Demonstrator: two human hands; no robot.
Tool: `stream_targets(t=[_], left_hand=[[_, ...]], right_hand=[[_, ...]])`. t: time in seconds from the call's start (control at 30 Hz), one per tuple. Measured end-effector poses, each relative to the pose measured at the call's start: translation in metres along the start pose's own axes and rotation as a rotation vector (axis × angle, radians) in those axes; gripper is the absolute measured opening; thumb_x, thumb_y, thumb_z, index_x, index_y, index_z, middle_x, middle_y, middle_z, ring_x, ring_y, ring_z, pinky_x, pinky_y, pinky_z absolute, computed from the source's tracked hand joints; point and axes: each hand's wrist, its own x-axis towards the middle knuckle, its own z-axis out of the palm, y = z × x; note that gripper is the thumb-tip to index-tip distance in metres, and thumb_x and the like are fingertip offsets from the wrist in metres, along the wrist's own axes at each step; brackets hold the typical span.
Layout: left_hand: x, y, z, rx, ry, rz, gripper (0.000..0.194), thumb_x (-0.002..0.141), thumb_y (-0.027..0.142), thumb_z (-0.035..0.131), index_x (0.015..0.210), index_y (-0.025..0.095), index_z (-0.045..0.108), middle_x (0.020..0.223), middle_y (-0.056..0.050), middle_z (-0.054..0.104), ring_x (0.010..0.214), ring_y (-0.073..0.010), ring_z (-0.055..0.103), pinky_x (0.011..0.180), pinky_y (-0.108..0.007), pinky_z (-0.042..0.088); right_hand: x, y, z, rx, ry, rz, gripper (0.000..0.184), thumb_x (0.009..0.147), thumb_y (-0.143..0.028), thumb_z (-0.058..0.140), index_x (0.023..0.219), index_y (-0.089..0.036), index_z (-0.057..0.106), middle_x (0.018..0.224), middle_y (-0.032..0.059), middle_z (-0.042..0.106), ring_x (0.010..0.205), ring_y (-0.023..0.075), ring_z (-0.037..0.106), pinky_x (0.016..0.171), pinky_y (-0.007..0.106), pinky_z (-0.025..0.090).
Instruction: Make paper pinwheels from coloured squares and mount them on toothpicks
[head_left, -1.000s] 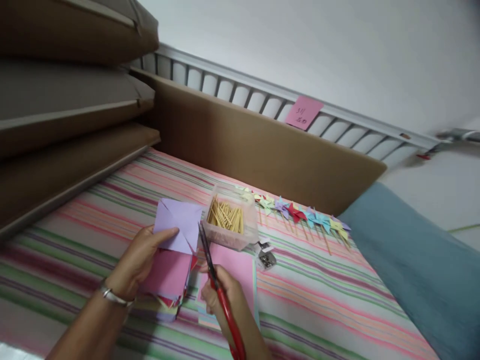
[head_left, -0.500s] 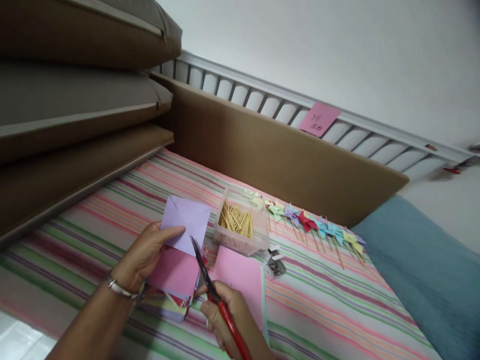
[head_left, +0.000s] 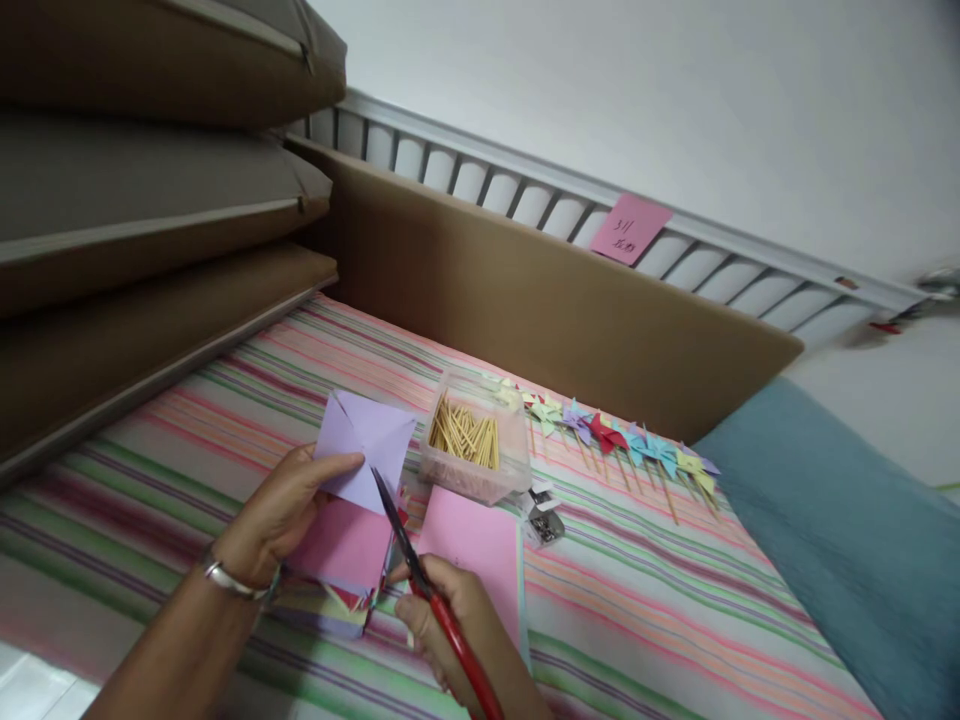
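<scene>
My left hand (head_left: 277,520) pinches a creased lilac paper square (head_left: 365,445), holding it up over a stack of coloured paper squares (head_left: 339,570) with a pink sheet on top. My right hand (head_left: 457,630) grips red-handled scissors (head_left: 420,585); their blades point up toward the lower edge of the lilac square. A silver bangle (head_left: 229,585) circles my left wrist.
A clear tub of wooden sticks (head_left: 469,445) stands just beyond the paper. A pink sheet (head_left: 472,550) and a small stapler (head_left: 544,515) lie beside it. A row of paper pinwheels (head_left: 615,440) runs right along a brown board (head_left: 540,310). Brown cushions (head_left: 135,200) are stacked at left; striped cloth (head_left: 675,620) covers the surface.
The scissor tip has shifted left, from beside the stick tub toward the lower edge of the lilac square. My left hand keeps its hold on the paper.
</scene>
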Motion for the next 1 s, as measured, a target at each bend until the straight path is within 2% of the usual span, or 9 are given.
stream_targets(t=[0.3,0.53,0.8,1.0], left_hand=[[0.0016,-0.0078,-0.0025,0.009,-0.063,0.002,0.015,0.069,0.022,0.069,0.080,0.011,0.069,0.069,-0.007,0.072,0.064,-0.0190,0.065,0.064,-0.027,0.050],[0.0027,-0.0064,-0.0018,-0.002,-0.021,-0.005,0.013,0.066,0.022,0.072,0.074,0.012,0.070,0.068,-0.006,0.072,0.060,-0.0178,0.064,0.061,-0.025,0.049],[-0.0004,-0.0047,0.0011,-0.001,-0.015,0.005,0.016,0.065,0.024,0.072,0.075,0.012,0.070,0.068,-0.008,0.072,0.060,-0.0183,0.063,0.061,-0.026,0.049],[0.0011,-0.0045,0.0004,0.021,-0.021,-0.006,0.018,0.065,0.024,0.072,0.077,0.012,0.069,0.070,-0.008,0.072,0.061,-0.0195,0.064,0.062,-0.027,0.049]], right_hand=[[0.0017,0.0042,0.0022,0.048,-0.016,0.043,0.020,0.077,-0.031,0.060,0.092,-0.018,0.062,0.057,-0.0055,0.045,0.042,0.0047,0.032,0.042,0.018,0.024],[0.0050,0.0055,0.0035,0.064,0.021,0.022,0.020,0.076,-0.032,0.060,0.091,-0.017,0.064,0.056,-0.0048,0.047,0.043,0.0057,0.034,0.043,0.018,0.027],[0.0052,0.0037,0.0049,0.062,0.027,0.000,0.017,0.075,-0.029,0.060,0.087,-0.017,0.063,0.061,-0.0027,0.048,0.053,0.0095,0.043,0.050,0.019,0.034],[0.0036,0.0003,0.0054,0.057,0.029,0.028,0.017,0.076,-0.029,0.059,0.086,-0.016,0.062,0.061,-0.0033,0.045,0.051,0.0085,0.039,0.048,0.019,0.030]])
